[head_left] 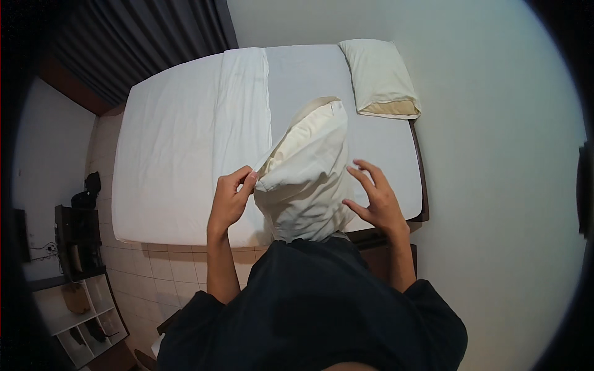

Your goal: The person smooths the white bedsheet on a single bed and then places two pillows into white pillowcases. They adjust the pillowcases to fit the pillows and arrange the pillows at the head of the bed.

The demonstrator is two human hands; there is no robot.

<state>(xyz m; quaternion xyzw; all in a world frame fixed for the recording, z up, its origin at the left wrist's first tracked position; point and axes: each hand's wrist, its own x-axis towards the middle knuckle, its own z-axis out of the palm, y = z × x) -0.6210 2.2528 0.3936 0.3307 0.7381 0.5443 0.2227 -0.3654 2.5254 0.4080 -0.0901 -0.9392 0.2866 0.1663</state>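
The bed (303,71) is the largest thing here, its near edge just ahead of the person and its right edge close to the wall (495,173). A dark curtain (148,43) hangs beyond its far left corner. A white cover (167,154) lies over the left part of the bed, ending in a folded band that runs from the far edge toward the near edge; a paler stretch shows right of it.

Smaller is the white case (309,191), held up in front of the chest over the bed's near edge. Its long axis points away from the body, tilted upward, with the mouth at the far end, slanting from lower left to upper right. Cream stuffing shows inside, seemingly a pillow. A second pillow (377,71) rests at the bed's far right corner, its open end facing the near edge.

The left hand (232,201) pinches the left corner of the mouth between thumb and fingers. The right hand (378,201) is loose, fingers spread and curved, just beside the case's right side; contact cannot be told. The mouth thus lies right of the left hand, the nearer one, and leftward and beyond the right.
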